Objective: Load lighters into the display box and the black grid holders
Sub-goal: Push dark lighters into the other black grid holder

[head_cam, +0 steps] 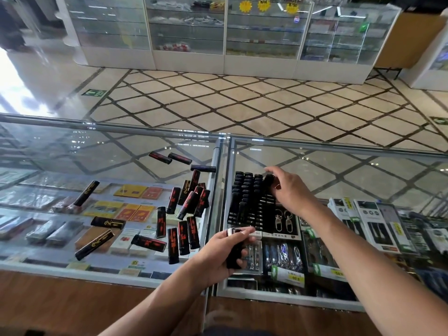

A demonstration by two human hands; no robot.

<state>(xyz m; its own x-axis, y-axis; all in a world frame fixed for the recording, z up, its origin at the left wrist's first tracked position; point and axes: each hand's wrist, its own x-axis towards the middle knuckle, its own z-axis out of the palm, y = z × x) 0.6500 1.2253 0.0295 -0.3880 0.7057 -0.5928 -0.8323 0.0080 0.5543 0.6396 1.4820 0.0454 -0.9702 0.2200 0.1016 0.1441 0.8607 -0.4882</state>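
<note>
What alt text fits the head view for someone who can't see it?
The right hand pinches a black lighter at the far right corner of a black grid holder on a glass counter, while the left hand grips a second lighter. Loose lighters with red or gold print lie scattered to the left.

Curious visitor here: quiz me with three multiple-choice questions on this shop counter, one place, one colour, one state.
1. Where do the loose lighters lie? A) on the floor B) on the glass counter, left of the grid holder C) in a drawer
2. What colour is the grid holder? A) white B) black C) yellow
3. The left hand is: A) gripping a lighter B) flat on the glass C) empty
Answers: B, they lie scattered on the glass; B, its frame is black; A, fingers curl round it.
</note>
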